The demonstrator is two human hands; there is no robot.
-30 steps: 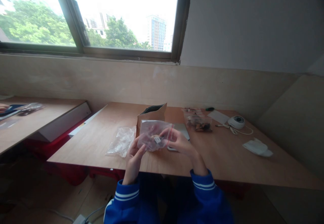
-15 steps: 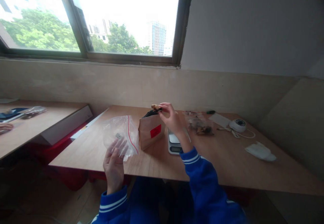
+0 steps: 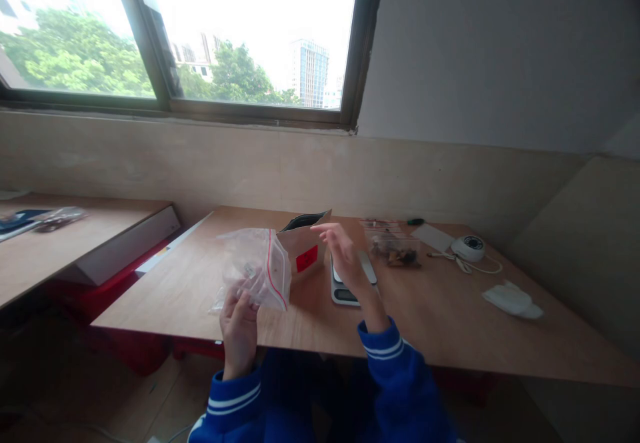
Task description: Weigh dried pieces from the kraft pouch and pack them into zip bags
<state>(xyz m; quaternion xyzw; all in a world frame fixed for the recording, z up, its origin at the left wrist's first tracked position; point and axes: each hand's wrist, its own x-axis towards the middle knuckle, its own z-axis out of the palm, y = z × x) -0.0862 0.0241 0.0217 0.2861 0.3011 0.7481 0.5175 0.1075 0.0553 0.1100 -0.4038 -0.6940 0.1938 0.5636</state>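
My left hand [image 3: 240,326] grips a clear zip-lock bag [image 3: 257,269] with a red seal line, held up above the table's front part. Just right of it a kraft paper bag [image 3: 295,246] with a red label stands upright, its dark-lined mouth spread apart. Beside the paper bag's right edge is my right hand [image 3: 345,256], open, fingers stretched to the left and nothing seen in them. Under that hand a small digital scale [image 3: 345,294] lies partly covered by the hand and wrist. What lies inside the paper bag is hidden.
Zip-lock bags with brown dried pieces [image 3: 397,251] lie right of the scale. Farther right are a white dome camera [image 3: 469,247] with its cable, a white card [image 3: 434,236] and a crumpled white wrapper [image 3: 513,299]. Another table [image 3: 120,219] stands left across a gap.
The brown knobbly piece has left my right hand, which has dropped slightly and opened. My left hand has brought the clear bag rightward, closer to the paper bag.
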